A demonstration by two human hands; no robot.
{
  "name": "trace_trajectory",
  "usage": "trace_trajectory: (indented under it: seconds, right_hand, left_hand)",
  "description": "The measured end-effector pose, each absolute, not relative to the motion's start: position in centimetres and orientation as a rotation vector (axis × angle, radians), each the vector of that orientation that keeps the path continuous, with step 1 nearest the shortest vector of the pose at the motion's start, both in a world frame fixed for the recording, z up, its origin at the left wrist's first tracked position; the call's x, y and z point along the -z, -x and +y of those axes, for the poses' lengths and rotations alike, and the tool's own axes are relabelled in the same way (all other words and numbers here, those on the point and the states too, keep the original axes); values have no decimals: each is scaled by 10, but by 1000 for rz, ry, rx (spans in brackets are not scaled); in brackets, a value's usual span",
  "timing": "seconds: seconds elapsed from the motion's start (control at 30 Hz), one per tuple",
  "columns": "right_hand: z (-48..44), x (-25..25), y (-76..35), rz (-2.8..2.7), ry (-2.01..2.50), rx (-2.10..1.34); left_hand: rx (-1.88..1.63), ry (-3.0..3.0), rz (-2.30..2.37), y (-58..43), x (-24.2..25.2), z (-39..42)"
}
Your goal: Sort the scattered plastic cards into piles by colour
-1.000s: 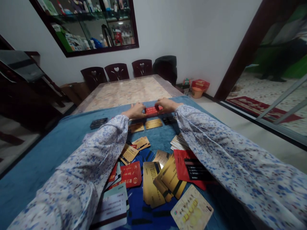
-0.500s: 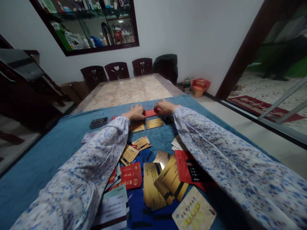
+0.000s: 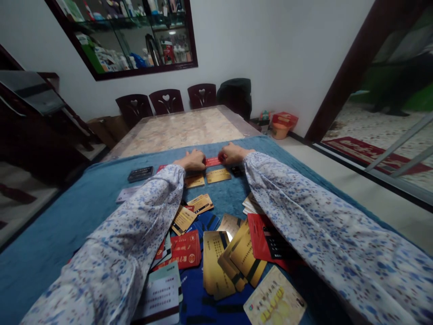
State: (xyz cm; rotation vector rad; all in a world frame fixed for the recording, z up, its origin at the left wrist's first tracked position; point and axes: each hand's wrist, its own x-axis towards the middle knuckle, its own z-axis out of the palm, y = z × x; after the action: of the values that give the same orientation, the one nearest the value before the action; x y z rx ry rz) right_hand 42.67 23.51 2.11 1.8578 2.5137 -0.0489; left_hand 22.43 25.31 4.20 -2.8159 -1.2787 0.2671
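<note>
Toward the far side of the blue cloth, a red card (image 3: 213,161) lies between my two hands. My left hand (image 3: 192,161) has its fingers bent at the card's left end. At its right end, my right hand (image 3: 232,154) is curled with fingertips on the edge. Just nearer to me are two gold cards, one at the centre (image 3: 218,175) and another gold card (image 3: 195,181) below my left hand. A dark card (image 3: 237,171) shows partly beneath my right wrist. Left of my left wrist sit a stack of black cards (image 3: 140,174) and a pale purple card (image 3: 127,194).
A loose pile of gold cards (image 3: 216,262), red cards (image 3: 186,249), blue cards (image 3: 196,289) and white cards (image 3: 158,291) spreads nearest me, between my forearms. The blue cloth (image 3: 101,194) covers the near table. Beyond are a marble-patterned tabletop (image 3: 189,126) and several dark chairs (image 3: 165,100).
Both hands stay at the red card's ends, with the right fingers curled in slightly more. The whole view has shifted slightly; the other cards keep their places.
</note>
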Motion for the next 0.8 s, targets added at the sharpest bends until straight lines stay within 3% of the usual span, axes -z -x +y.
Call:
trace_trajectory:
  seconds: [0.8]
  right_hand:
    - [226, -26, -423, 2498, -1836, -27]
  left_hand:
    - [-305, 2779, -1310, -230, -43, 257]
